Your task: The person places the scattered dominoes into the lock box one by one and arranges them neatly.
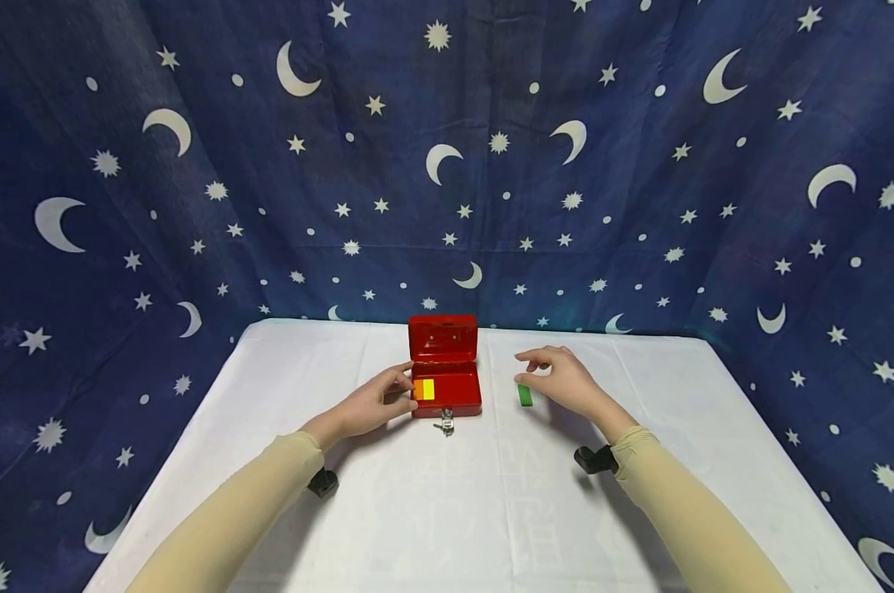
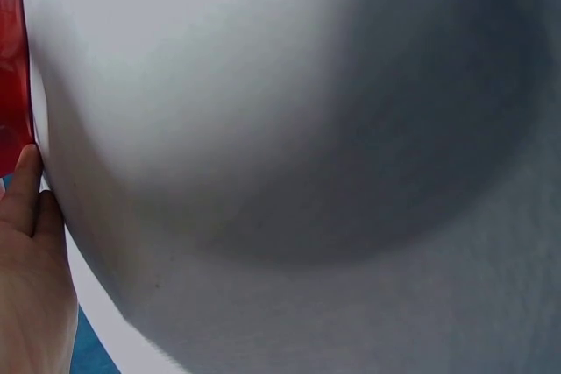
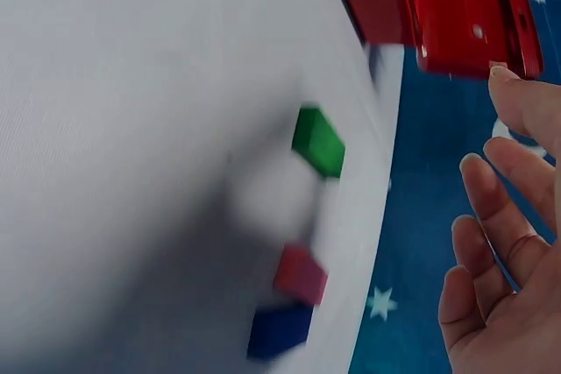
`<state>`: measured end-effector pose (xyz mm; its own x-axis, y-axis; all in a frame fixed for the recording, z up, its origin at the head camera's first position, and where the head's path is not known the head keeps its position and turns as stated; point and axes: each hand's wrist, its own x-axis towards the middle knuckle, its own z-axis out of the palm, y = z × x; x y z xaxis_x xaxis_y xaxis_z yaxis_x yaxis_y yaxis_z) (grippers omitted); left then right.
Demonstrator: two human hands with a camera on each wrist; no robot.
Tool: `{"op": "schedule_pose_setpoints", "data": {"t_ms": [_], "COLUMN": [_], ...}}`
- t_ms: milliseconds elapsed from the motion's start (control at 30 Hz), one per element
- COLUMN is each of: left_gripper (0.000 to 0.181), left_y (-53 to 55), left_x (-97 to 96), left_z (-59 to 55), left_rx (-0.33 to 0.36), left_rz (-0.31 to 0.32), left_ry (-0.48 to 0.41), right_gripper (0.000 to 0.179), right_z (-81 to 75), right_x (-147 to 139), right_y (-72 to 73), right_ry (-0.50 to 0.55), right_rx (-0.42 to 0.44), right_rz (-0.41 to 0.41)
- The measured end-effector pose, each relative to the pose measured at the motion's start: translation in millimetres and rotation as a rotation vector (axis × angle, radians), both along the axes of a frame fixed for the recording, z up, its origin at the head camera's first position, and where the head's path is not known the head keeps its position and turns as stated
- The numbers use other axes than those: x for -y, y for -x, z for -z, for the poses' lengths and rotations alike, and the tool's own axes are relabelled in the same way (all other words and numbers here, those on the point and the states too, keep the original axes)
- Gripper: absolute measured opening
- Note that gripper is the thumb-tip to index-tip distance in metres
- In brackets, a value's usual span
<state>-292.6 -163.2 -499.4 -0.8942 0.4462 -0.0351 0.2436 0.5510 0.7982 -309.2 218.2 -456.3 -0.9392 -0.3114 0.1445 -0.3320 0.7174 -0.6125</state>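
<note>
The right grip (image 1: 563,384), fingers bent and parted, appears to hold nothing; the green block (image 1: 525,396) just below its fingertips rests on the counter (image 1: 447,511), at 3 o'clock from the red box (image 1: 458,387). A low, hasty pinch could skid that small block, or a trailing finger could knock the pink block (image 3: 301,275) and blue block (image 3: 280,330), near 6 o'clock of the green one in the right wrist view. The left grip (image 1: 371,403), fingers spread, touches the box's 9 o'clock side; pushing harder there could slide the box or jolt the yellow block (image 1: 428,389) inside. A bump against the raised lid (image 1: 443,339), at 12 o'clock, might drop it shut.
</note>
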Motion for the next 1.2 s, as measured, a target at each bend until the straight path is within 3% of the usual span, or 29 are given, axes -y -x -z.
{"op": "schedule_pose_setpoints", "data": {"t_ms": [333, 533, 933, 1200], "left_gripper": [0.031, 0.032, 0.031, 0.033], "left_y": [0.2, 0.1, 1.6, 2.4], "left_x": [-1.1, -0.6, 0.2, 1.4], "left_z": [-1.5, -1.4, 1.9, 3.0], "left_rx": [-0.004, 0.008, -0.023, -0.017], "left_rz": [0.005, 0.006, 0.008, 0.006], "left_ry": [0.004, -0.003, 0.008, 0.009], "right_gripper": [0.046, 0.052, 0.057, 0.064], "right_z": [6.6, 16.0, 27.9, 35.4], "right_x": [-45.0, -63.6, -83.2, -90.0], "right_y": [0.6, -1.2, -4.4, -1.9], "right_ry": [0.056, 0.057, 0.062, 0.001], "right_rx": [0.015, 0.088, 0.200, 0.178], "right_rz": [0.048, 0.086, 0.095, 0.069]}}
